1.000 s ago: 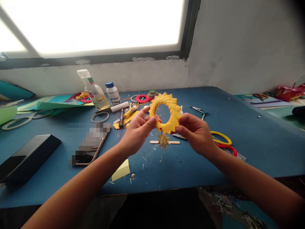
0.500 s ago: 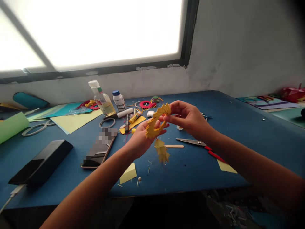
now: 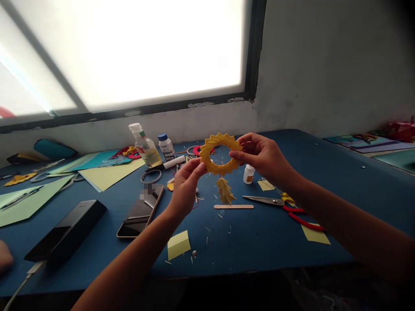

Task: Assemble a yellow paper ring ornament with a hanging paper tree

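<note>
Between my two hands a yellow folded-paper ring [image 3: 214,167] with a toothed outer edge is held up above the blue table, its open centre facing me. My left hand [image 3: 187,183] pinches its lower left edge, thumb in front. My right hand [image 3: 259,153] grips its right edge between thumb and fingers. A smaller pointed piece of folded yellow paper [image 3: 225,191] hangs below the ring; how it is attached is hard to make out. Beneath it on the table lies a wooden craft stick [image 3: 234,207]. Red-handled scissors [image 3: 275,201] rest under my right forearm.
On the left are a phone [image 3: 142,214] and a black power bank [image 3: 66,229] with a cable. A clear bottle [image 3: 147,149], a blue-capped bottle [image 3: 166,147] and a small white bottle [image 3: 248,174] stand farther back. Another person's hand [image 3: 4,255] shows at the left edge.
The ring has turned from a slant to face me, and my left hand has shifted from beneath it to its left edge. A person's hand has appeared at far left.
</note>
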Demonstrator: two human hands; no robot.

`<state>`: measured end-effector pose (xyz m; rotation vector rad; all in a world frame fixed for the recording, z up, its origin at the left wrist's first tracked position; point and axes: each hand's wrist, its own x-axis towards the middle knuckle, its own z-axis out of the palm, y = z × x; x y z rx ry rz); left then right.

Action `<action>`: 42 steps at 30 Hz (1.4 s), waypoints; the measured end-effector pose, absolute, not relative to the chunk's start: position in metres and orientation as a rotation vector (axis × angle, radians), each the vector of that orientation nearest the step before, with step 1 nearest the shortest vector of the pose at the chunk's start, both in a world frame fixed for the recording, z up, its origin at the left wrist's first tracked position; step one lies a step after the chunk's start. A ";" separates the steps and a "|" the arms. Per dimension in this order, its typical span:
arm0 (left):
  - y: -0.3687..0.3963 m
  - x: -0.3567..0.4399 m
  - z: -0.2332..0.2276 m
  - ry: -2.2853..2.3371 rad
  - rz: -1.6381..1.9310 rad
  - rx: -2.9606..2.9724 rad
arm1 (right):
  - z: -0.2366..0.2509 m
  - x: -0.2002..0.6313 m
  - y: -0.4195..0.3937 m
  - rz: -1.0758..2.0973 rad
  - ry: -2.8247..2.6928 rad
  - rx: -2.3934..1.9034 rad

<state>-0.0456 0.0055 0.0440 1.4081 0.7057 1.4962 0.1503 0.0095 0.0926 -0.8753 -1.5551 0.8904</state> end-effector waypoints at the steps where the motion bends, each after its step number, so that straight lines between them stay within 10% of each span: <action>1: 0.006 -0.046 0.042 0.705 1.502 1.415 | 0.092 0.151 0.010 0.877 -1.564 -0.876; 26: -0.014 -0.039 0.055 0.935 1.693 1.855 | 0.091 0.149 0.009 0.785 -1.982 -0.657; 33: -0.010 -0.045 0.066 0.560 1.473 1.425 | 0.044 0.236 0.036 -0.365 -2.493 -0.737; 42: -0.018 -0.048 0.077 0.405 1.254 1.132 | 0.002 0.235 0.066 -0.646 -2.789 -0.679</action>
